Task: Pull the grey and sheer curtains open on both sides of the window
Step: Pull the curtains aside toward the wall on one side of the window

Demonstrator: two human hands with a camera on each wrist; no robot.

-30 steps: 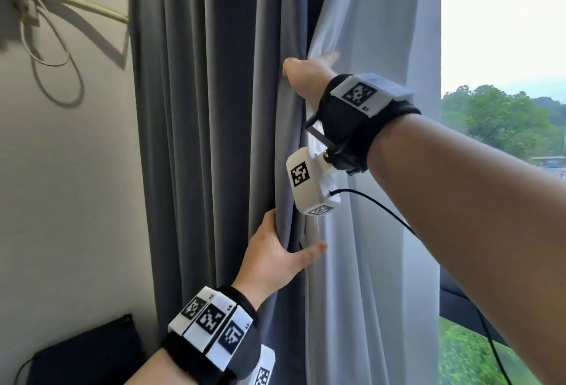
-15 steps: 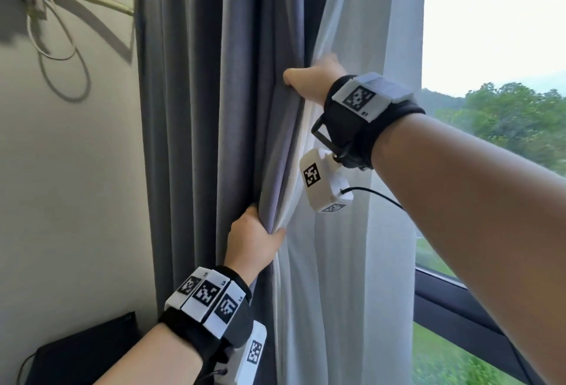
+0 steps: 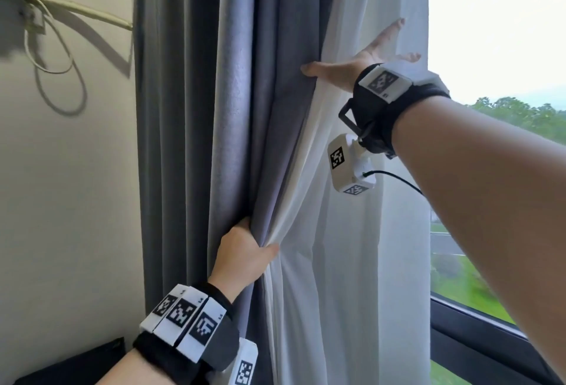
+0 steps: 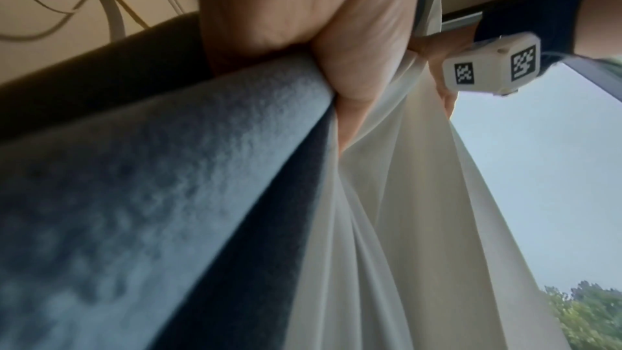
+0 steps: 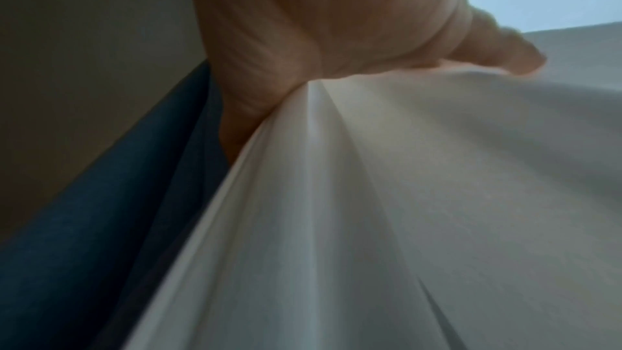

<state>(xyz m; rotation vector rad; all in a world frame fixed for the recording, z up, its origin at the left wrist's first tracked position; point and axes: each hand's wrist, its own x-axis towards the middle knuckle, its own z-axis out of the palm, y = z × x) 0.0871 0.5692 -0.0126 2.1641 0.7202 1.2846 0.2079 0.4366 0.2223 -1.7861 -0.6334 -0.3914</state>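
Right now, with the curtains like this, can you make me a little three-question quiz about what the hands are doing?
1. True or false: the left hand grips the grey curtain.
2. Which hand has its fingers spread flat? A) left B) right
3. Fill in: the right hand presses on the white ____ curtain.

Key: 1 true; it bunches grey and some white cloth together. 2 B. 3 sheer.
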